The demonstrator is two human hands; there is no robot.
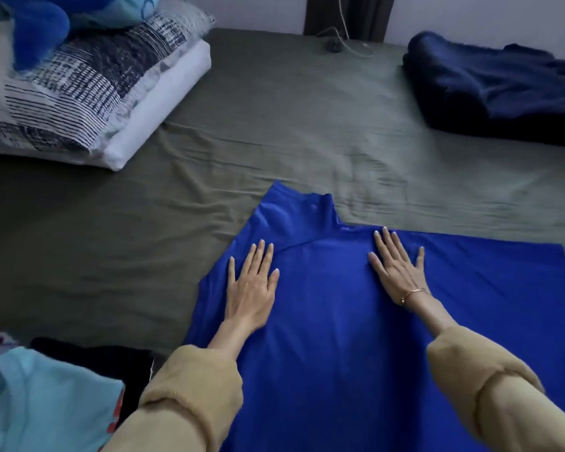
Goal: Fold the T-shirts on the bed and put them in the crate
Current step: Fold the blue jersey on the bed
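While fingers lie spread, left hand [253, 288] and right hand [397, 270] press smooth blue T-shirt [340, 337].

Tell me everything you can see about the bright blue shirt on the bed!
The blue T-shirt is a bright royal blue, of smooth, slightly shiny fabric. It lies spread flat on the grey-green bed sheet, with one sleeve pointing up toward the far side and the body stretching off to the right. The left hand and the right hand press flat on it with straight fingers.
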